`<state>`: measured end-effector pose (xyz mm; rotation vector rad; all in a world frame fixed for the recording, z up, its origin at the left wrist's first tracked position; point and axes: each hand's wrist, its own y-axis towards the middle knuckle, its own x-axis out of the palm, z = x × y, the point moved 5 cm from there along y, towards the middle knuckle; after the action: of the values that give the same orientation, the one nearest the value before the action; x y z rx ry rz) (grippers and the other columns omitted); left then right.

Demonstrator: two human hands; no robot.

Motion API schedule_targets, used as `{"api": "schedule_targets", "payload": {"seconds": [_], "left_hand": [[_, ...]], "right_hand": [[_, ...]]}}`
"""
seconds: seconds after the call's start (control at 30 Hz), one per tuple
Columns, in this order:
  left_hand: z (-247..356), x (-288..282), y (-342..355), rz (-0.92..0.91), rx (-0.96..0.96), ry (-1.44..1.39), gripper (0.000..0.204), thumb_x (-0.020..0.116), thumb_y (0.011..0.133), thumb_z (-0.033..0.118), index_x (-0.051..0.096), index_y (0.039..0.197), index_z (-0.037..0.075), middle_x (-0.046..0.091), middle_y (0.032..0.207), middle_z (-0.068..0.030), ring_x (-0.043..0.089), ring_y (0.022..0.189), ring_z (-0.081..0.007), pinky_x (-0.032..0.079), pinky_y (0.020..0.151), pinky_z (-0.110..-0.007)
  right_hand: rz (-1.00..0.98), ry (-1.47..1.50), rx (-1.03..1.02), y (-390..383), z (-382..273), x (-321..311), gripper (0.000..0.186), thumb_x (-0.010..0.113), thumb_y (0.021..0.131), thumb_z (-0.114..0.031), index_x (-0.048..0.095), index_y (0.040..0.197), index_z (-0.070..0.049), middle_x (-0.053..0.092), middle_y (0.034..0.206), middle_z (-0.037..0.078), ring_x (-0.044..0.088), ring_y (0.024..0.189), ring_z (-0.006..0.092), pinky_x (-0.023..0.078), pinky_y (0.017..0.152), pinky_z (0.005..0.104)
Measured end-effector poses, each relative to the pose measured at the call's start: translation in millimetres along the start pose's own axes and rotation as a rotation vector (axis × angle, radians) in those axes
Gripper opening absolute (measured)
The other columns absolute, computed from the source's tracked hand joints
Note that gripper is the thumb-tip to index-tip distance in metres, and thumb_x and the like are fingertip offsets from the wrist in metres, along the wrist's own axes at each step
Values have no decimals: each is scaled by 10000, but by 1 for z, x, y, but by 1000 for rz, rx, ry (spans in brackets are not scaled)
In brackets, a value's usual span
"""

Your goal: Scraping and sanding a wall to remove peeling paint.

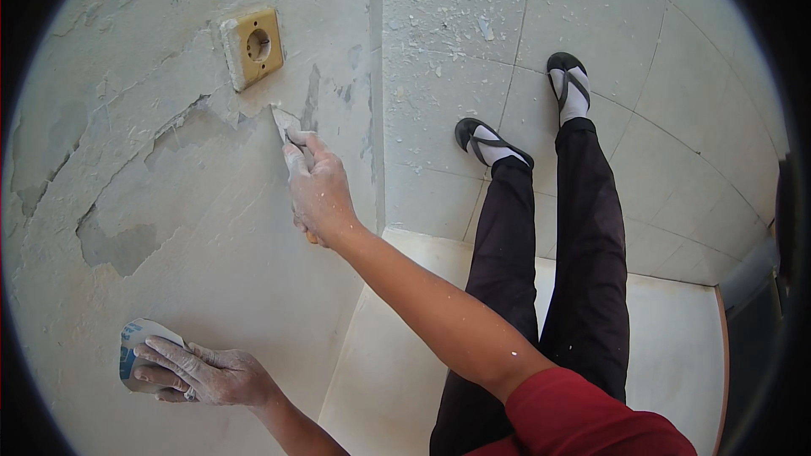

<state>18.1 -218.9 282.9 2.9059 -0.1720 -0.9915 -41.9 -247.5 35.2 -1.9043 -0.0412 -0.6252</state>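
My right hand [321,190] is closed around a putty knife [285,121], the end of its orange handle showing below the palm. The blade's tip meets the rough, pale wall [228,287] just under a yellowed power socket [258,46]. Lower on the left, my left hand [198,371] holds a piece of sandpaper [131,355], pale with blue print on its back. Its fingers lie over the sheet against the wall, and white dust coats them. Flaked patches [127,245] with ragged edges expose grey plaster beside the knife.
Paint flakes [456,17] litter the tiled floor [642,143] along the wall's foot. My feet in black flip-flops [568,76] stand on the tiles. A pale ledge or surface [667,346] lies under my legs, with a brown edge at the right. Something dark stands at the far right.
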Motion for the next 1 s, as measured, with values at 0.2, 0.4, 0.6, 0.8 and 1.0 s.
{"api": "schedule_targets", "payload": {"seconds": [0.2, 0.4, 0.6, 0.8, 1.0], "left_hand": [[-2, 2, -1, 17, 11, 88, 426, 397, 1061, 117, 451, 1476, 36, 444, 1539, -74, 322, 1472, -295, 166, 1193, -460], [3, 1, -1, 20, 23, 50, 433, 402, 1059, 115, 440, 1483, 38, 455, 1531, -78, 322, 1472, -301, 190, 1180, -465], [1, 0, 1, 14, 21, 13, 432, 373, 1075, 171, 434, 1477, 24, 456, 1525, -99, 295, 1483, -292, 74, 1216, -458], [-3, 5, -4, -18, 26, 127, 435, 374, 1076, 171, 427, 1481, 25, 428, 1543, -109, 258, 1497, -302, 69, 1215, -451], [5, 1, -2, 33, 2, 49, 435, 415, 1060, 141, 442, 1481, 35, 446, 1538, -76, 326, 1472, -280, 119, 1202, -429]], "right_hand": [[38, -9, -56, 4, 32, 0, 325, 500, 1030, -245, 575, 1314, -106, 439, 559, 2, 398, 403, 108, 329, 365, 316], [64, 18, -74, 11, 10, -13, 339, 525, 1003, -239, 579, 1266, -32, 669, 1127, 265, 644, 1055, 393, 476, 934, 422], [126, -124, -245, 9, -5, -14, 314, 515, 1007, -223, 580, 1245, -27, 681, 1089, 259, 650, 1025, 397, 484, 924, 415], [136, -94, -243, 13, 14, -8, 293, 463, 1038, -268, 578, 1213, -64, 624, 731, 129, 572, 499, 233, 486, 473, 375], [35, 205, 233, 45, -26, -27, 275, 490, 1020, -246, 566, 1204, -56, 680, 933, 208, 665, 796, 333, 532, 760, 429]]}}
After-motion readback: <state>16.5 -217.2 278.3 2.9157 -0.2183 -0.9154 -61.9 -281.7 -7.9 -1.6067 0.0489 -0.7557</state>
